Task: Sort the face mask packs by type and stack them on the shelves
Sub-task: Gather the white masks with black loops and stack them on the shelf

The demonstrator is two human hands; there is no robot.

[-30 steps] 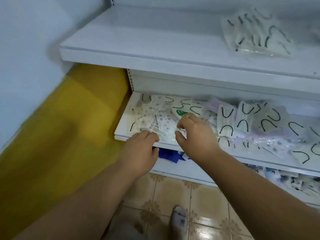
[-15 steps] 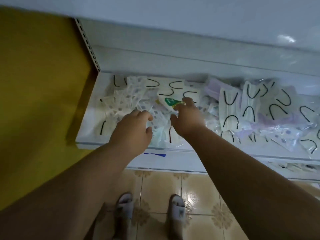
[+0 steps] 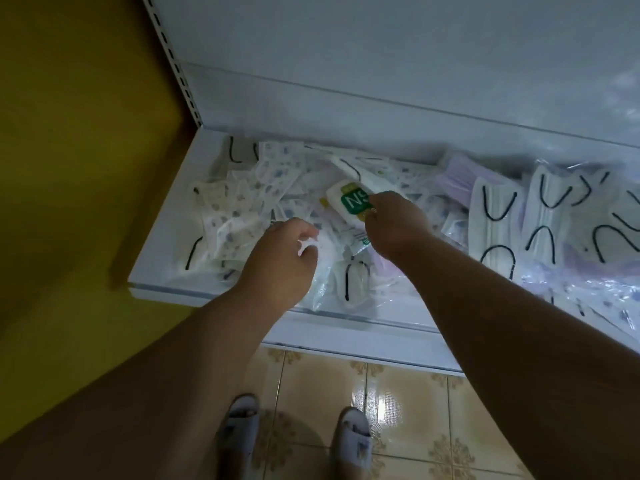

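Mask packs lie heaped on the lower shelf ahead of both hands; the right hand, nearer, pinches the green-labelled pack angled up-left, while the left hand curls into clear wrapping beside it.

Two hands, two slippers, one shelf.
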